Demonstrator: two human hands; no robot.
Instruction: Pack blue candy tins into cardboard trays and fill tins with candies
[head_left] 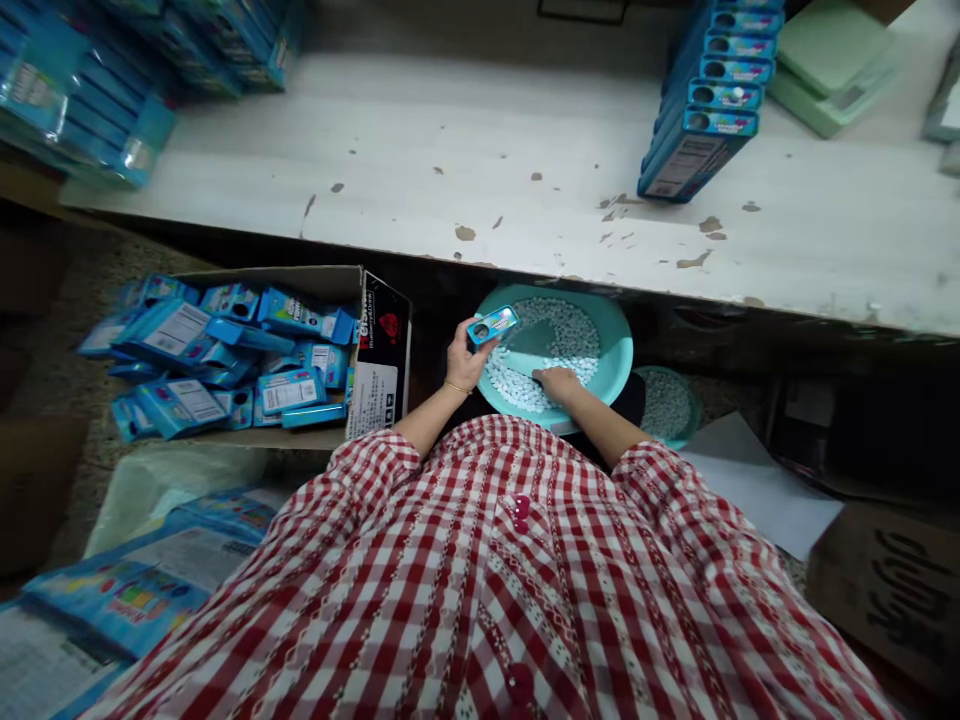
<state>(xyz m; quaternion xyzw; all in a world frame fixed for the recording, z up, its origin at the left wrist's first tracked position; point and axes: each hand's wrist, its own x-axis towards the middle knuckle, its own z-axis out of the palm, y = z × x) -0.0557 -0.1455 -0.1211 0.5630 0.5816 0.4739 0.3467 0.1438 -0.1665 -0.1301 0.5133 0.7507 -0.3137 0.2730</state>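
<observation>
My left hand (463, 360) is closed around a small blue carton (493, 326), tilted over the left rim of a turquoise basin (616, 350). A dark round spot shows on the carton's near end. Small pale pellets or candies (574, 325) fill much of the basin. My right hand (561, 384) is down in the basin at its near side, fingers curled together low over the pellets. Something dark shows at its fingertips, too small to name. Beside it lies a teal patch (531, 338); I cannot tell whether this is a scoop or the basin's bare bottom.
Left of the basin, an open cardboard box (361, 350) holds many blue cartons (176, 328). A white worn table (420, 150) runs across the front, bearing a carton row (697, 150), wrapped packs (82, 100) and a green scale (832, 60). A smaller bowl (694, 410) sits right.
</observation>
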